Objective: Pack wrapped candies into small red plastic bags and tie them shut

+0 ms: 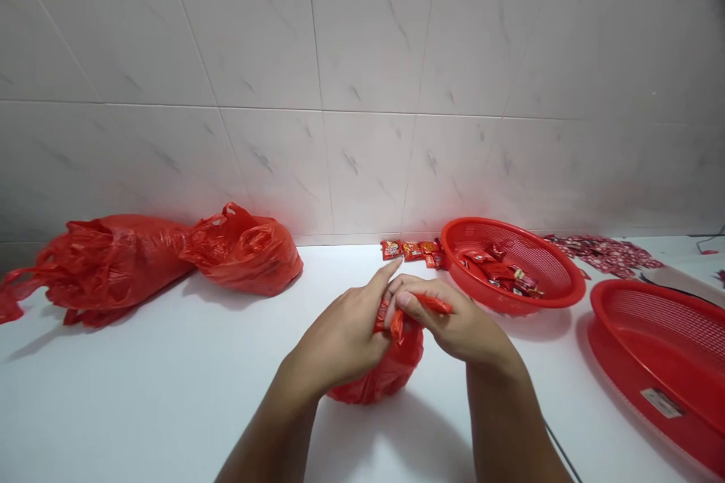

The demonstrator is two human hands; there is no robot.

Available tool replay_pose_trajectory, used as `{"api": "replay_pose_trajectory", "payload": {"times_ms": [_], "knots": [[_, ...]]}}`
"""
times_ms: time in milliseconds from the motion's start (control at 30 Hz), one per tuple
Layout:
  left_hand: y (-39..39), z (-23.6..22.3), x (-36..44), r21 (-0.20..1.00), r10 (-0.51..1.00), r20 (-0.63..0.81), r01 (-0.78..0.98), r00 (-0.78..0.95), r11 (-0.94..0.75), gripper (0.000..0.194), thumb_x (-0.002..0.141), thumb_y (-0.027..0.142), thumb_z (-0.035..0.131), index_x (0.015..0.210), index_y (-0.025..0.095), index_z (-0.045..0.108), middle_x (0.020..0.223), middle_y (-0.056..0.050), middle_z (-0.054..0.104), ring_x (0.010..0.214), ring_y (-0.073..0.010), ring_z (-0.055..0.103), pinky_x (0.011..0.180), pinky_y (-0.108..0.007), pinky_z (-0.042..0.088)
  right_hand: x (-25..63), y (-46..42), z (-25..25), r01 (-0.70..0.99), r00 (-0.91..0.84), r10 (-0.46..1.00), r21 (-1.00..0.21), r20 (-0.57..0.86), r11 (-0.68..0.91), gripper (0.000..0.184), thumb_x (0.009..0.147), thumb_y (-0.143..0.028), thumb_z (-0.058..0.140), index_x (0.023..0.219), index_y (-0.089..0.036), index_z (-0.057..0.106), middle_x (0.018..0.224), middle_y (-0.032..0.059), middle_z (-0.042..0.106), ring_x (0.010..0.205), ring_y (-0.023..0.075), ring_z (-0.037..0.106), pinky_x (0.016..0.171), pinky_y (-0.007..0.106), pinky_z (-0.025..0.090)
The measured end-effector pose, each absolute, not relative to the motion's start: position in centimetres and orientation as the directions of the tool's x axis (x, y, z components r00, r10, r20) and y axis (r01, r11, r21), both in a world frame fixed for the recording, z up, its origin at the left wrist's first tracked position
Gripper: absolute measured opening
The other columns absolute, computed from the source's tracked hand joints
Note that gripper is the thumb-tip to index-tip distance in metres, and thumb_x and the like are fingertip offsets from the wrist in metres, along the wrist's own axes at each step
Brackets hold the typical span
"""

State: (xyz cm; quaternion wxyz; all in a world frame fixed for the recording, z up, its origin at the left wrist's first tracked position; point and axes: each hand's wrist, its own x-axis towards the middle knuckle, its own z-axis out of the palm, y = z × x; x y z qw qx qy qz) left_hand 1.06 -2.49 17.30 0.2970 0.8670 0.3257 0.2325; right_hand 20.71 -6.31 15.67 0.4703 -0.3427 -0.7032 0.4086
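A filled red plastic bag (pixel 377 381) sits on the white table in front of me, its top gathered and twisted upward. My left hand (pixel 351 332) closes round the bag's neck, with the index finger sticking out. Between the thumb and fingers of my right hand (pixel 456 321) are the bag's twisted handle ends, pinched just above the neck. Both hands touch at the fingers and hide much of the bag's top. What the bag contains is not visible.
Two filled red bags, one long (pixel 128 260) and one rounder (pixel 249 253), lie at the left. Several small red packets (pixel 413 250) lie by the wall. A red basket (pixel 495 298) holds more packets; another basket (pixel 628 343) stands right. Patterned packets (pixel 606 253) are piled behind.
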Motion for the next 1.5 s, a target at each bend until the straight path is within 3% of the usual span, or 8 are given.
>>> {"api": "replay_pose_trajectory", "payload": {"times_ms": [100, 333, 467, 700, 967, 1133, 1400, 1500], "knots": [[-1.9, 17.4, 0.8, 0.675, 0.695, 0.224, 0.406, 0.683, -0.616, 0.071, 0.083, 0.011, 0.055, 0.151, 0.033, 0.056, 0.109, -0.005, 0.078, 0.09, -0.0267, 0.073, 0.071, -0.031, 0.052, 21.2, -6.4, 15.5, 0.178, -0.349, 0.854, -0.867, 0.387, 0.465, 0.042, 0.109, -0.049, 0.052, 0.091, -0.023, 0.08, 0.102, 0.0054, 0.069, 0.094, 0.0184, 0.068, 0.089, 0.033, 0.058], [-1.5, 18.1, 0.1, 0.787, 0.715, 0.175, 0.34, 0.677, -0.515, 0.053, 0.094, 0.025, 0.059, 0.147, 0.034, 0.06, 0.11, -0.003, 0.078, 0.096, -0.0254, 0.074, 0.082, -0.034, 0.056, 22.4, -6.4, 15.2, 0.335, -0.327, 0.795, -0.724, 0.511, 0.603, 0.029, 0.103, -0.02, 0.06, 0.119, -0.035, 0.08, 0.135, 0.0065, 0.068, 0.117, 0.0219, 0.069, 0.091, 0.037, 0.061], [-1.4, 18.0, 0.5, 0.868, 0.732, 0.172, 0.25, 0.659, -0.43, 0.057, 0.095, 0.028, 0.06, 0.152, 0.03, 0.055, 0.109, -0.006, 0.078, 0.101, -0.0264, 0.075, 0.088, -0.037, 0.059, 22.0, -5.8, 14.9, 0.43, -0.252, 0.75, -0.624, 0.612, 0.653, 0.041, 0.094, -0.005, 0.061, 0.119, -0.033, 0.078, 0.132, 0.0066, 0.07, 0.122, 0.0226, 0.068, 0.095, 0.037, 0.061], [-1.4, 17.9, 1.1, 0.925, 0.758, 0.175, 0.157, 0.628, -0.345, 0.051, 0.102, 0.038, 0.059, 0.152, 0.032, 0.053, 0.142, -0.008, 0.067, 0.117, -0.0251, 0.072, 0.096, -0.035, 0.06, 21.0, -5.2, 14.2, 0.552, -0.196, 0.712, -0.525, 0.674, 0.648, 0.048, 0.092, -0.003, 0.064, 0.129, -0.032, 0.072, 0.134, 0.0081, 0.065, 0.118, 0.0242, 0.069, 0.088, 0.037, 0.064], [-1.3, 18.3, 0.6, 0.988, 0.726, 0.125, -0.017, 0.676, -0.154, 0.052, 0.104, 0.058, 0.052, 0.15, 0.033, 0.057, 0.141, -0.009, 0.068, 0.123, -0.0279, 0.069, 0.102, -0.041, 0.059, 20.2, -5.3, 14.2, 0.489, -0.18, 0.46, -0.327, 0.869, 0.809, 0.035, 0.098, -0.007, 0.064, 0.121, -0.031, 0.075, 0.123, 0.0083, 0.067, 0.105, 0.0216, 0.071, 0.086, 0.038, 0.066], [-1.0, 18.3, 0.3, 0.97, 0.736, 0.19, -0.01, 0.65, -0.242, 0.044, 0.107, 0.049, 0.051, 0.145, 0.029, 0.062, 0.124, -0.01, 0.075, 0.106, -0.0259, 0.074, 0.095, -0.041, 0.061, 20.1, -5.6, 14.6, 0.532, -0.098, 0.375, -0.269, 0.922, 0.802, 0.033, 0.098, -0.006, 0.064, 0.116, -0.03, 0.076, 0.111, 0.0082, 0.068, 0.102, 0.0222, 0.071, 0.08, 0.037, 0.065], [-1.3, 18.2, 0.2, 0.888, 0.792, 0.237, 0.206, 0.563, -0.412, 0.032, 0.094, 0.031, 0.068, 0.125, 0.029, 0.076, 0.124, -0.006, 0.076, 0.104, -0.0262, 0.076, 0.086, -0.036, 0.063, 20.7, -5.4, 14.8, 0.601, -0.097, 0.541, -0.384, 0.835, 0.701, 0.007, 0.102, -0.028, 0.068, 0.1, -0.025, 0.074, 0.098, 0.0062, 0.07, 0.087, 0.0199, 0.069, 0.073, 0.032, 0.057], [-0.7, 17.7, 0.0, 0.791, 0.838, 0.296, 0.373, 0.459, -0.484, 0.025, 0.087, 0.029, 0.074, 0.111, 0.032, 0.082, 0.11, -0.003, 0.081, 0.101, -0.027, 0.076, 0.089, -0.038, 0.061, 21.6, -5.3, 14.6, 0.696, -0.081, 0.778, -0.524, 0.623, 0.491, 0.04, 0.103, -0.045, 0.065, 0.07, -0.023, 0.063, 0.067, -0.0002, 0.059, 0.059, 0.015, 0.053, 0.055, 0.029, 0.041]]}}
